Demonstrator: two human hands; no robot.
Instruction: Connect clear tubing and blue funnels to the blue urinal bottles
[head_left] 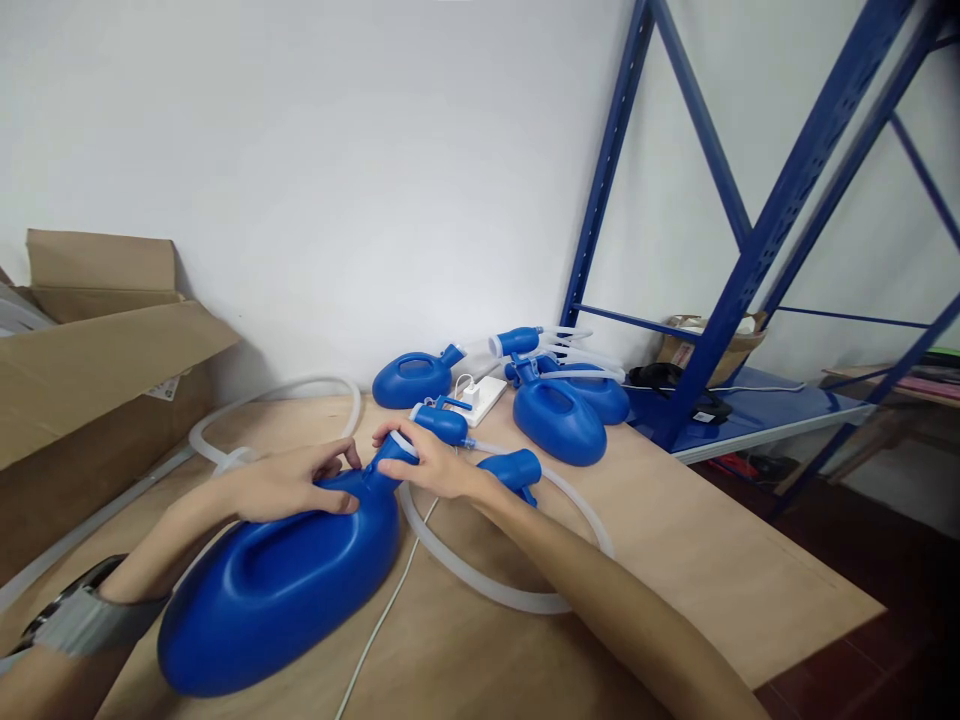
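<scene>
- Cardboard box (pixel 90 370) far left, flaps open, contents out of sight; one clear hose (pixel 277 392) loops beside it across the tabletop (pixel 675 560).
- Left hand (pixel 289 482) presses down on the big blue container (pixel 277 590), fingers closed over its shoulder by the neck.
- Right hand (pixel 431 462) pinches the neck joint, where a blue connector (pixel 442 424) and another clear hose (pixel 487 585) meet; looks like a fitting step, calling next for a steady push or twist.
- Fingers cover the joint itself, so seated or loose, I cannot tell.
- Finished-looking containers (pixel 559 420) sit behind, near a white power strip (pixel 484 398).
- Blue shelving rack (pixel 750 250) right, top cut off.
</scene>
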